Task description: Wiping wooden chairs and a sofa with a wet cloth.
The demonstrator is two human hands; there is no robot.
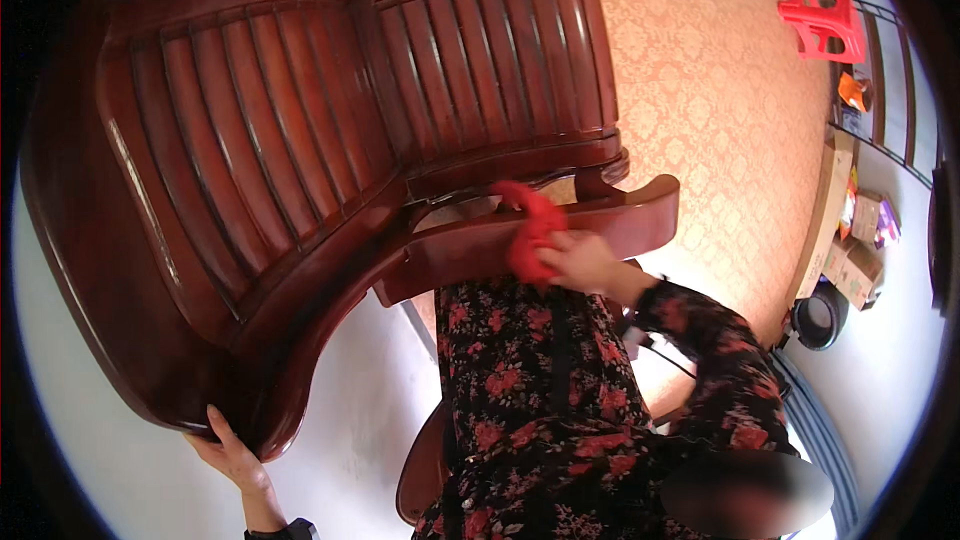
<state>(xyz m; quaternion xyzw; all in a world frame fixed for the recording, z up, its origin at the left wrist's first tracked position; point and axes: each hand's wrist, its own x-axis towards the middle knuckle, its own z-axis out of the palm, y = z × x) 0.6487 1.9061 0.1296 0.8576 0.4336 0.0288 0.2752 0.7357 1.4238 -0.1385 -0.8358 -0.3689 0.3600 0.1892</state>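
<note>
A glossy reddish-brown wooden sofa with a slatted seat and back fills the left and middle of the view. Its curved wooden armrest lies in front of my body. My right hand is closed on a bunched red cloth, which rests on the armrest; the cloth is slightly blurred. At the lower left, my left hand grips the bottom corner of the sofa's back, its thumb on the wood and the other fingers mostly hidden behind the edge.
Patterned tan flooring runs along the sofa's right. A red plastic stool stands at the upper right by a dark metal rack. Cardboard boxes and a black round container are near the right wall. Another brown wooden piece is beside me.
</note>
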